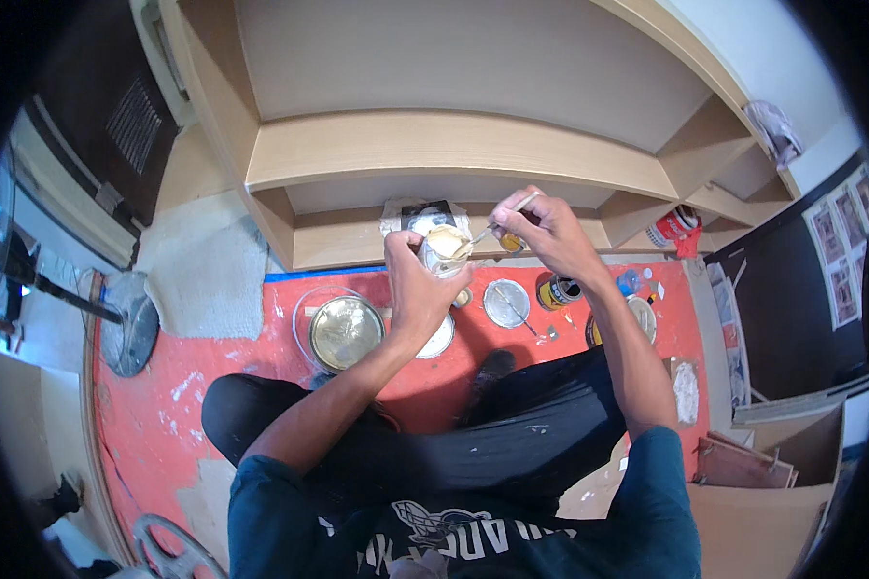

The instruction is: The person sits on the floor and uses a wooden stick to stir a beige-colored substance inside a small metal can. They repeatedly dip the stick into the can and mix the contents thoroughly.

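- Left hand (417, 289): seen at the centre of the frame, closed around a small clear cup (443, 249) of pale cream paste, which is held upright above the red floor covering.
- Right hand (541, 232): placed just right of centre, fingers pinched shut on a thin stick (500, 219); the stick's lower end is sunk in the paste in the cup.
- Red floor covering (164, 405): spread across the middle of the frame, marked with white smears; the person's dark-trousered legs are folded on it at lower centre.
- Open large tin (344, 331): set left of centre, below the left hand, with a shiny metal inside; a clear ring is seen around it.
- Round metal lid (507, 302): laid flat below the right hand, near a thin tool on the floor.
- Small yellow-and-black can (557, 290): stood just right of the lid, partly hidden by the right forearm.
- Second open tin (640, 318): placed right of centre, its left part covered by the right forearm.
- Red-and-white can (673, 225): lying on its side at the upper right, at the foot of the shelving.
- Pale wooden shelving (454, 145): filling the upper half of the frame, directly behind both hands.
- Fan on a round base (130, 333): stood at the left edge.
- Cardboard box (772, 521): seen at the lower right corner.
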